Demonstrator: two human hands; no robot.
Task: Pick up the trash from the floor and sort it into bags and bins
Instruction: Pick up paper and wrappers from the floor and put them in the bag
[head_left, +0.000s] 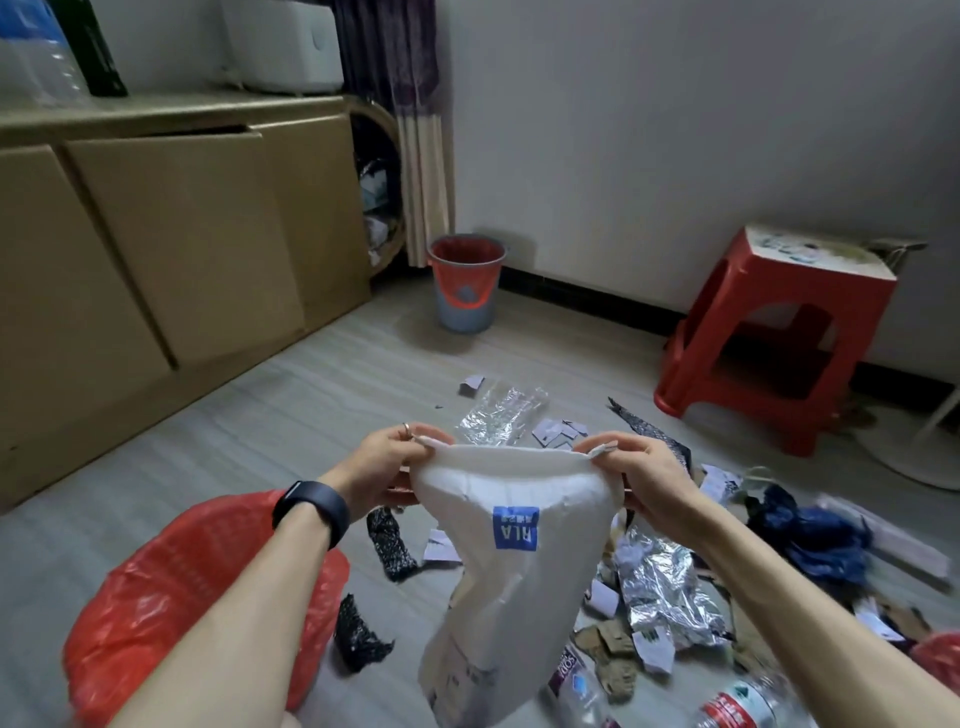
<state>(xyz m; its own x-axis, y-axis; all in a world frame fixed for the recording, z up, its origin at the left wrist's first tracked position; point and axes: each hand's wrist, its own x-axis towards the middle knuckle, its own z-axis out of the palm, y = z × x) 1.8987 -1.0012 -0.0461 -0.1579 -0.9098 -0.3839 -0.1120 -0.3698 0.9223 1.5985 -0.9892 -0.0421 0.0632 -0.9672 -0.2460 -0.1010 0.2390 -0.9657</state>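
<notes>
A white fabric bag (511, 582) with a blue square label hangs in front of me, its mouth stretched wide. My left hand (387, 462) pinches the left edge of the mouth and my right hand (641, 470) pinches the right edge. A red plastic bag (156, 597) lies on the floor under my left forearm. Trash is scattered on the floor to the right: crumpled silver foil (665, 587), black mesh pieces (389, 540), paper scraps (558, 431), a dark blue bag (810, 530) and plastic bottles (743, 701).
A grey bin with a red liner (466, 283) stands by the far wall near a curtain. A red plastic stool (769, 332) is at the right. Brown cabinets (156, 249) run along the left. A white fan base (919, 447) sits far right.
</notes>
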